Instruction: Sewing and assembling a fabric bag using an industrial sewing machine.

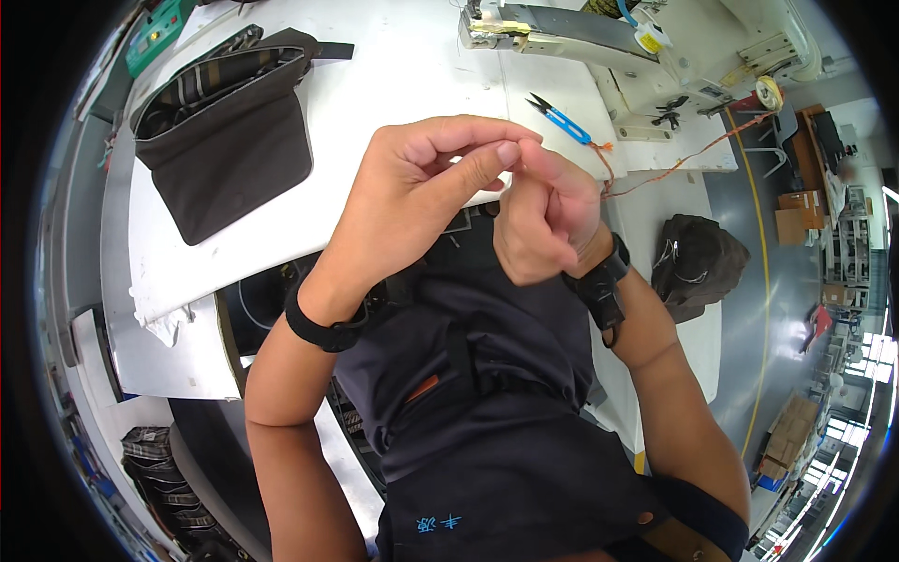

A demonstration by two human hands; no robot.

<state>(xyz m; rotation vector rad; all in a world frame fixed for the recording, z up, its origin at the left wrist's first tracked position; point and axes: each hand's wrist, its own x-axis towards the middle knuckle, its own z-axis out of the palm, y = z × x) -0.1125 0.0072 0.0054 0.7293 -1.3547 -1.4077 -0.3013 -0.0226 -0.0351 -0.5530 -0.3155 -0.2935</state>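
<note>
My left hand (412, 192) and my right hand (554, 211) meet in front of me, above the front edge of the white table. Thumb and forefinger of the left are pinched together, and their tips touch the fingers of the right. The right hand's fingers are curled in. Whatever lies between the fingertips is too small to make out. Beyond the right hand lie blue thread snips (562, 120), tied to an orange cord (670, 169). To the left, a dark brown bag (234, 140) with a striped lining lies on the table, its mouth partly open.
A sewing machine (571, 33) stands at the back right of the white table (412, 75). A dark bundle of fabric (698, 262) rests on the right-hand surface. At the far left back is a green box (157, 36). Striped fabric pieces (164, 478) are stacked at lower left.
</note>
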